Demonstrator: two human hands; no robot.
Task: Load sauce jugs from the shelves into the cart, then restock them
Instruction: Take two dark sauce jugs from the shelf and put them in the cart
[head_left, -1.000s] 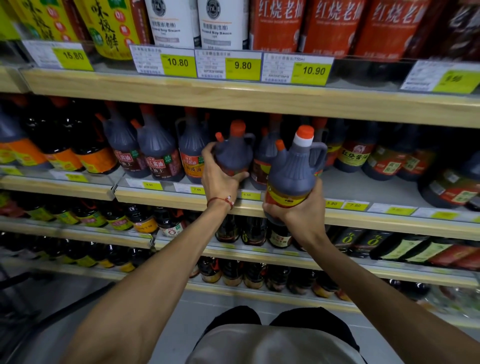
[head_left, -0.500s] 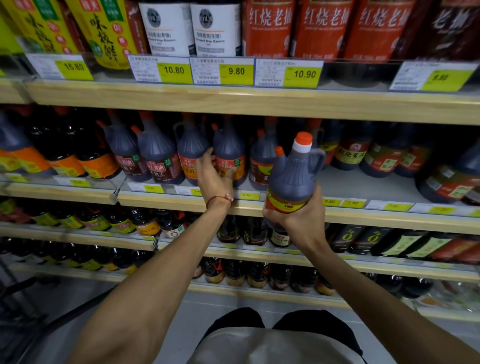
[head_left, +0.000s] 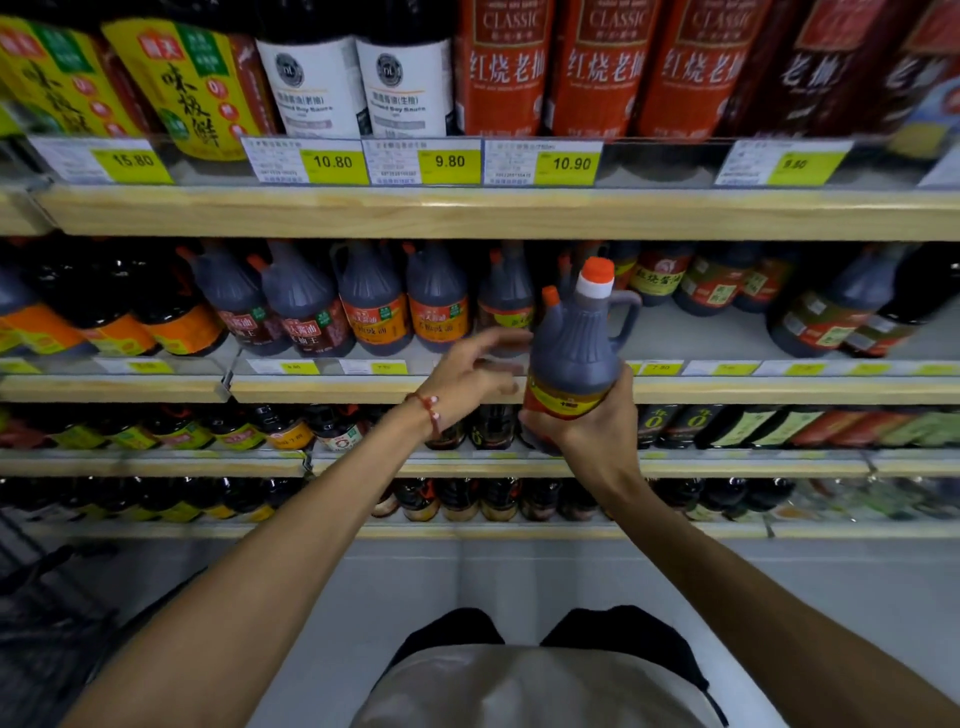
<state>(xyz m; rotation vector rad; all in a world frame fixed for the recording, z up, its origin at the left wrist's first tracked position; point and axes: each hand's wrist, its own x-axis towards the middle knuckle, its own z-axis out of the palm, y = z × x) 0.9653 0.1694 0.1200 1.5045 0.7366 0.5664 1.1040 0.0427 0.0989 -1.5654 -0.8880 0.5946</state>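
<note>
My right hand (head_left: 582, 423) grips the base of a dark sauce jug (head_left: 579, 348) with an orange cap and a side handle, upright in front of the middle shelf edge. My left hand (head_left: 470, 376), with a red cord at the wrist, hovers just left of that jug with fingers spread and relaxed, holding nothing. Behind it on the middle shelf (head_left: 363, 388) stands a row of similar jugs, among them one with an orange label (head_left: 439, 304).
Above is a wooden shelf (head_left: 467, 210) with tall bottles and yellow price tags. Two lower shelves hold small dark bottles (head_left: 291, 431). A gap of bare shelf (head_left: 701, 338) lies right of the held jug. A dark cart frame (head_left: 47, 597) is at the lower left.
My left hand has let go of the jug it set into the shelf row and has moved right toward the held jug. My right hand keeps its jug at about the same spot.
</note>
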